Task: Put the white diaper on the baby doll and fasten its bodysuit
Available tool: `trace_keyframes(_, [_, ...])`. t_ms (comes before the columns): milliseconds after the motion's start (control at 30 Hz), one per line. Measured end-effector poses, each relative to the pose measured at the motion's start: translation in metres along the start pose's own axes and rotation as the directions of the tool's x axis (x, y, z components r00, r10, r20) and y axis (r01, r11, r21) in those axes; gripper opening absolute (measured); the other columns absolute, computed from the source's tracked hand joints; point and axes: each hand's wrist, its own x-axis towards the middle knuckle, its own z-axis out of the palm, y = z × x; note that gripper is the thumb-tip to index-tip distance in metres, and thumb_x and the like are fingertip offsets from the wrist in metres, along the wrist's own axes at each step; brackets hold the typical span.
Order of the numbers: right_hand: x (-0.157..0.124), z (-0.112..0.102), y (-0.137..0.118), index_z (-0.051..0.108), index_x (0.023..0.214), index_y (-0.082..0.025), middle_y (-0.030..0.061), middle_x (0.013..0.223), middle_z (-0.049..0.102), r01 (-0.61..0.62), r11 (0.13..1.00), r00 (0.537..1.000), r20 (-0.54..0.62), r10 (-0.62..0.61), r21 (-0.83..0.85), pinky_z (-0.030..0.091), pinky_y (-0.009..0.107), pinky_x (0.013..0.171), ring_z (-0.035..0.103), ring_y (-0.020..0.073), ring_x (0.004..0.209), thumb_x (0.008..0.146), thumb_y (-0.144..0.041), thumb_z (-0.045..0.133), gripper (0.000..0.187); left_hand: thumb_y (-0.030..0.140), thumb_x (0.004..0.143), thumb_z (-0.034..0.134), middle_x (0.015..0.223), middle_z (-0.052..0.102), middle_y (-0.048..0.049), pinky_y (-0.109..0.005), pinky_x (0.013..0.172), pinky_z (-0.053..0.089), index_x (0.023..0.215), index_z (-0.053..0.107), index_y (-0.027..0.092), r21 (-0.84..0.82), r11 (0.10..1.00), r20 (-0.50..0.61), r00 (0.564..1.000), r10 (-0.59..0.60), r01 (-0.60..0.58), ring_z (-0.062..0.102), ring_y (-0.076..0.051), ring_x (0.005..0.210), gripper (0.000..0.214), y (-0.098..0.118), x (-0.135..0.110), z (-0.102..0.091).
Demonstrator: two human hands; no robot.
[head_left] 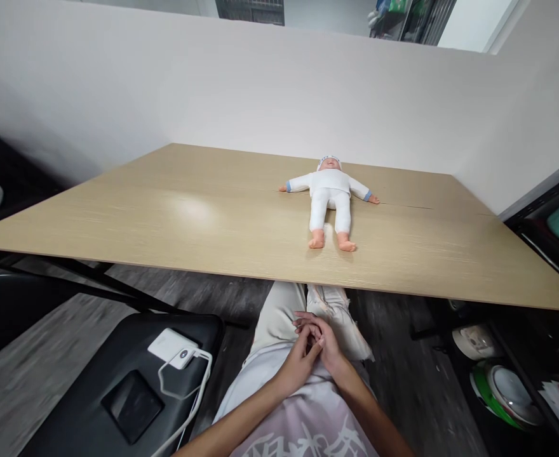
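Resting in the seated person's lap, one pair of bare hands: left hand (298, 365) and right hand (331, 350), loosely folded together, fingers overlapping, neither spread nor visibly pinching anything; the palms are hidden, so whether something small lies between them I cannot tell. Beneath them, pale trousers (277, 314) and a printed shirt (303, 425). Item, one doll (330, 183) in white clothes with blue cuffs, on its back on the wood-toned table (232, 212), right of the middle, head toward the wall (241, 89), bare feet toward the person, arms flung wide, well apart from the hands. Item, a thin dark line (403, 205) in the tabletop beside one of the doll's hands; seam or scratch, uncertain. Item, a black seat (82, 387) at the person's left, bearing a white device (172, 346) with a cable (203, 384) and a dark flat device (133, 406). Hazards, as I judge them: knees rising sharply could knock the table's near edge and jolt the doll; a careless tug at its feet could bring it over that edge, nothing being there to stop it; an elbow swung left could catch the cable and drag the white device to the floor.
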Motion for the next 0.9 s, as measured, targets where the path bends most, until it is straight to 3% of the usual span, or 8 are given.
trace_keyframes(400, [0.000, 0.000, 0.001, 0.086, 0.101, -0.020, 0.0100, 0.096, 0.081, -0.002, 1.000, 1.000, 0.011, 0.002, -0.007, 0.054, 0.036, 0.090, 0.070, 0.0245, 0.093, 0.080, -0.050, 0.069, 0.040, 0.056, 0.098, 0.066, 0.107, 0.068, -0.0066, -0.038, 0.100, 0.050, 0.107, 0.064, 0.021, 0.011, 1.000, 0.018, 1.000, 0.016, -0.016, 0.061, -0.025, 0.103, 0.037, -0.003, 0.001, -0.004])
trace_keyframes(633, [-0.004, 0.003, -0.001, 0.086, 0.101, -0.022, 0.0095, 0.106, 0.081, 0.021, 0.999, 0.999, 0.028, -0.020, -0.025, 0.052, 0.039, 0.102, 0.071, 0.0266, 0.105, 0.082, -0.048, 0.072, 0.035, 0.060, 0.097, 0.070, 0.138, 0.069, -0.0119, -0.044, 0.118, 0.044, 0.138, 0.063, 0.023, -0.025, 0.999, 0.031, 0.999, 0.021, -0.021, 0.059, -0.030, 0.132, 0.056, -0.010, -0.001, -0.008])
trace_keyframes(900, [0.003, 0.000, 0.004, 0.085, 0.095, -0.022, 0.0107, 0.109, 0.081, 0.032, 0.999, 0.999, 0.013, -0.032, -0.006, 0.052, 0.040, 0.104, 0.071, 0.0267, 0.107, 0.079, -0.051, 0.074, 0.035, 0.062, 0.096, 0.070, 0.115, 0.070, -0.0079, -0.038, 0.106, 0.050, 0.120, 0.067, 0.022, -0.042, 0.999, 0.046, 0.999, 0.019, -0.017, 0.063, -0.026, 0.110, 0.047, -0.005, 0.001, -0.006])
